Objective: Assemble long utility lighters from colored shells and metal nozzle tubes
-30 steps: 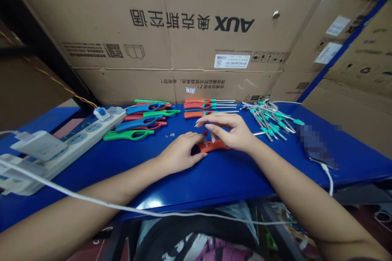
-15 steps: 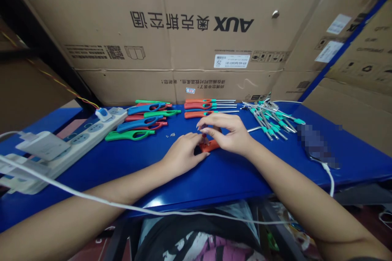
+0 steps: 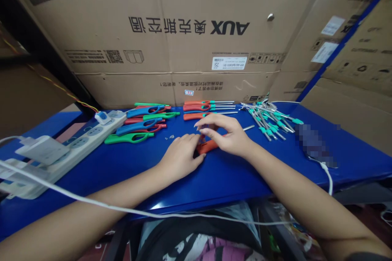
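An orange gas lighter lies on the blue tabletop between my hands, and its metal tube sticks out beyond the right one. My left hand is closed around the handle's left end, thumb at the near side. Over the handle, the fingers of my right hand are curled in a pinch on what looks like a small red-handled screwdriver, mostly hidden by the fingers. Left of my hands lie several tiny metal screws.
Handle shells in green, blue and red lie at left. Orange lighters with tubes lie behind my hands. Lighter tubes with teal parts are heaped at right, near a blurred phone. A power strip and white cable cross the left side.
The view has shifted slightly. Both hands stay at the orange lighter, and the red tool between my right fingers shows less than before.
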`<state>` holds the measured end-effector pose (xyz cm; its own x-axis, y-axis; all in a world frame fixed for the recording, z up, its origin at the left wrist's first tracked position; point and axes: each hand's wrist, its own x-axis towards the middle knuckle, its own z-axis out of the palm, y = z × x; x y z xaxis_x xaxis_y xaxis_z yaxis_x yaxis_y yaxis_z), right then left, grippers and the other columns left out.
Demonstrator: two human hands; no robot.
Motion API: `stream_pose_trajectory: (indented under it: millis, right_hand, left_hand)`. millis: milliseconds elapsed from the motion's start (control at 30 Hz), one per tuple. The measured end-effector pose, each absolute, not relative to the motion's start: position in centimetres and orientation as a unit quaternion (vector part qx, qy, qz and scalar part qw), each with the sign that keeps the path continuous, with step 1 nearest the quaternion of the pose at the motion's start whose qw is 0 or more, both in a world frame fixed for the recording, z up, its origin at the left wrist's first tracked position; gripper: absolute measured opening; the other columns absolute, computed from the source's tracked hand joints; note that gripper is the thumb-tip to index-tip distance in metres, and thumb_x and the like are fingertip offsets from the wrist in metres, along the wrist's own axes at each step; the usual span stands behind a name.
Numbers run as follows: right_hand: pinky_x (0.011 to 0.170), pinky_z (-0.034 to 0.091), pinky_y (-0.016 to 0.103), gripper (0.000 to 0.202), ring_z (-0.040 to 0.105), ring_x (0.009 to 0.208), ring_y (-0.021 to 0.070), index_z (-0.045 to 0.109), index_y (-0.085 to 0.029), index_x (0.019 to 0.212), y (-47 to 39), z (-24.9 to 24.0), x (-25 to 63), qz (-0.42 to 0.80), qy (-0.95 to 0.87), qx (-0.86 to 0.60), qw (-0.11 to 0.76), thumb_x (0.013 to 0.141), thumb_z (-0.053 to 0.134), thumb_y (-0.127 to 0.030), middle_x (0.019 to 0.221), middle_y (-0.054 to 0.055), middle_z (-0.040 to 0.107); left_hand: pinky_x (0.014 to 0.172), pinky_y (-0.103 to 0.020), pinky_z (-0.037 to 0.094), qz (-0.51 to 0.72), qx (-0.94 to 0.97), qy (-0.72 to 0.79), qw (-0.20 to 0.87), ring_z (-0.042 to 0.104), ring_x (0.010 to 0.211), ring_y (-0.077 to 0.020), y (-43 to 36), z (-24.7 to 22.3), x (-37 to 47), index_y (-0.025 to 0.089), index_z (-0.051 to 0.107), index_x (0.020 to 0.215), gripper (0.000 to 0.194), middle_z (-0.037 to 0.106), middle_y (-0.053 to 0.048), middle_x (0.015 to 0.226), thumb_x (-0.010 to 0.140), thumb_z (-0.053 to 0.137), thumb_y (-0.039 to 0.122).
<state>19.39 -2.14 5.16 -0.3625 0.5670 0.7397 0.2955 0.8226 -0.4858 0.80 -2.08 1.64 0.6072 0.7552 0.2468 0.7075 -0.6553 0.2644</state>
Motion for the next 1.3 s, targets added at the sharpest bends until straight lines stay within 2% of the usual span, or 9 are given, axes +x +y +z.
stream_pose_trajectory:
  millis: [100,200,300,400,467,567,700,1033,1300]
  right_hand:
    - [0.062,0.055,0.025,0.019,0.064,0.069,0.0115,0.067,-0.022,0.109,-1.3,5.7,20.5,0.172,-0.739,-0.308,0.575,0.096,0.057,-0.032,0.094,0.004,0.071]
    - [0.062,0.053,0.025,0.022,0.063,0.070,0.0125,0.065,-0.023,0.111,0.0,6.3,22.5,0.076,-0.677,-0.383,0.624,0.096,0.057,-0.036,0.094,0.004,0.069]
    - [0.064,0.051,0.028,0.019,0.061,0.069,0.0143,0.067,-0.021,0.105,1.3,6.7,25.1,-0.068,-0.668,-0.463,0.579,0.095,0.055,-0.031,0.093,0.005,0.069]
    - [0.071,0.051,0.031,0.016,0.061,0.071,0.0176,0.068,-0.017,0.098,2.3,6.9,27.6,-0.146,-0.664,-0.518,0.519,0.091,0.055,-0.023,0.092,0.009,0.069]
    - [0.073,0.050,0.032,0.016,0.061,0.071,0.0183,0.068,-0.016,0.096,2.7,7.0,29.0,-0.153,-0.643,-0.559,0.501,0.088,0.054,-0.020,0.094,0.010,0.070]
    - [0.075,0.049,0.033,0.019,0.061,0.071,0.0195,0.067,-0.016,0.098,2.9,6.9,30.6,-0.152,-0.593,-0.612,0.501,0.089,0.051,-0.020,0.094,0.011,0.070]
    - [0.079,0.048,0.034,0.021,0.062,0.079,0.0227,0.067,-0.015,0.099,3.2,6.6,31.7,-0.155,-0.570,-0.643,0.487,0.089,0.049,-0.021,0.094,0.012,0.070]
    - [0.085,0.047,0.037,0.015,0.063,0.086,0.0255,0.067,-0.015,0.091,3.4,6.4,31.6,-0.128,-0.604,-0.657,0.433,0.085,0.053,-0.015,0.095,0.014,0.071]
    - [0.087,0.047,0.038,0.015,0.064,0.090,0.0273,0.067,-0.016,0.090,3.6,6.2,31.6,-0.130,-0.607,-0.667,0.413,0.085,0.053,-0.013,0.095,0.014,0.071]
  left_hand:
    - [0.089,-0.045,0.050,0.136,0.901,0.402,0.093,0.062,0.108,-0.0298,-1.5,2.3,-0.3,0.020,0.059,0.114,0.029,0.067,-0.009,0.114,0.085,0.063,0.023]
    - [0.094,-0.043,0.050,0.122,0.908,0.381,0.127,0.061,0.111,-0.0280,-0.9,2.4,-0.8,0.021,0.059,0.120,0.033,0.066,-0.008,0.119,0.088,0.064,0.027]
    - [0.093,-0.041,0.051,0.119,0.921,0.353,0.113,0.061,0.111,-0.0273,-0.3,2.2,-0.5,0.019,0.059,0.124,0.032,0.065,-0.010,0.119,0.092,0.059,0.025]
    - [0.095,-0.040,0.052,0.126,0.938,0.314,0.074,0.061,0.111,-0.0272,1.1,2.1,-0.3,0.015,0.058,0.128,0.036,0.062,-0.014,0.120,0.093,0.058,0.022]
    - [0.099,-0.039,0.050,0.168,0.947,0.270,0.039,0.060,0.113,-0.0261,2.7,2.3,-0.3,0.014,0.056,0.129,0.035,0.061,-0.015,0.121,0.095,0.053,0.019]
    - [0.101,-0.042,0.049,0.215,0.951,0.225,-0.008,0.057,0.115,-0.0251,6.1,2.9,-0.6,0.019,0.058,0.128,0.033,0.060,-0.013,0.122,0.097,0.048,0.018]
    - [0.098,-0.044,0.050,0.246,0.937,0.246,0.001,0.058,0.111,-0.0253,10.1,3.3,-0.8,0.019,0.061,0.123,0.030,0.061,-0.013,0.116,0.096,0.050,0.021]
    - [0.101,-0.041,0.048,0.214,0.918,0.331,0.034,0.061,0.112,-0.0247,12.8,2.4,-0.5,0.016,0.065,0.120,0.032,0.064,-0.013,0.118,0.092,0.052,0.019]
    - [0.100,-0.041,0.049,0.203,0.915,0.346,0.028,0.064,0.108,-0.0262,13.4,2.2,-0.1,0.012,0.066,0.118,0.031,0.067,-0.015,0.116,0.092,0.054,0.025]
